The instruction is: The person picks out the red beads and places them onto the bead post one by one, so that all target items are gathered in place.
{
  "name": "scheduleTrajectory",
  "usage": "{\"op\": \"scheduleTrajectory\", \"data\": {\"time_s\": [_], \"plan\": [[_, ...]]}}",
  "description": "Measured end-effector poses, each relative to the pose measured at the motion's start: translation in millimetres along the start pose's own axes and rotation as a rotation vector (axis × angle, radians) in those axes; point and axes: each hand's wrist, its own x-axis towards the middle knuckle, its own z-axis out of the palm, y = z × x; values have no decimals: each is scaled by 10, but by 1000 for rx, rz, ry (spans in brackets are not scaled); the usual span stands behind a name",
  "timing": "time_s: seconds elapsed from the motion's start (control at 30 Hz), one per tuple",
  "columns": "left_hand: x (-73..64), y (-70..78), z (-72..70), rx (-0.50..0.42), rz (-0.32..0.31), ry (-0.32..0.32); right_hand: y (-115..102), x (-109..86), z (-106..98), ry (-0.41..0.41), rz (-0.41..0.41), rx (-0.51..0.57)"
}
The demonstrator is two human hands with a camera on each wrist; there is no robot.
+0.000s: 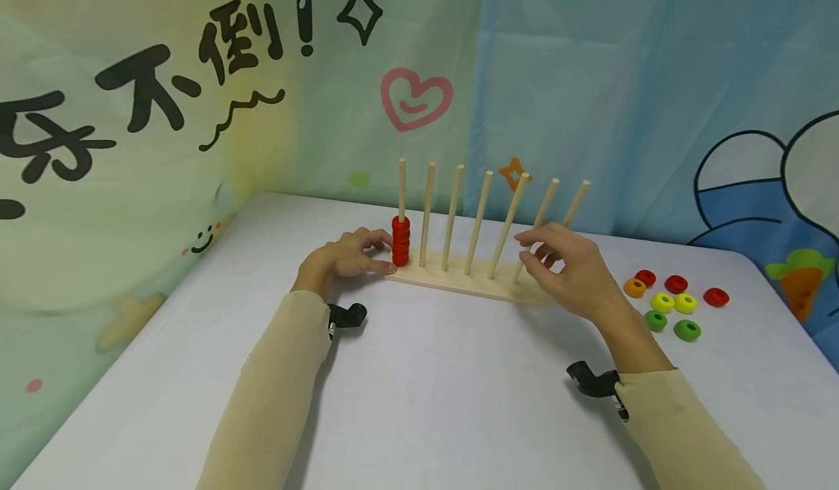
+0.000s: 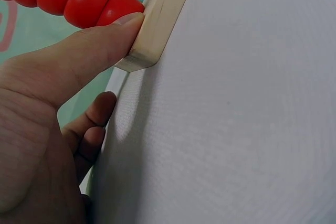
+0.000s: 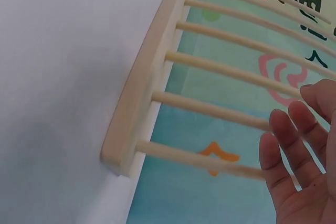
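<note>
A wooden peg stand (image 1: 452, 280) lies on the white table, with several upright pegs in a row. Red beads (image 1: 400, 242) are stacked on its leftmost peg. My left hand (image 1: 347, 255) holds the left end of the stand; its thumb (image 2: 107, 43) rests on the wood against the lowest red bead, and two other fingers are loosely bent behind. Over the right end is my right hand (image 1: 566, 268), its fingers loosely bent beside the rightmost pegs. Between those fingers (image 3: 286, 145) no bead shows. The other pegs bear no beads.
Right of the stand lie three loose red beads (image 1: 676, 284), an orange bead (image 1: 634, 287), two yellow beads (image 1: 685, 303) and two green beads (image 1: 687, 330). A printed curtain (image 1: 557, 75) hangs behind the table (image 1: 446, 388). Black wrist cameras (image 1: 593, 381) jut from both sleeves.
</note>
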Motion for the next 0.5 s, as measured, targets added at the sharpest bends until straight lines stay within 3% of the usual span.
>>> {"op": "scheduleTrajectory", "data": {"time_s": [0.27,0.5], "plan": [[18,4,-2,-6,-5,-5,48,-101,-108,26,-13,-28],[13,12,-5,-13,-2,1,118,-224,-206,33,38,-61]]}}
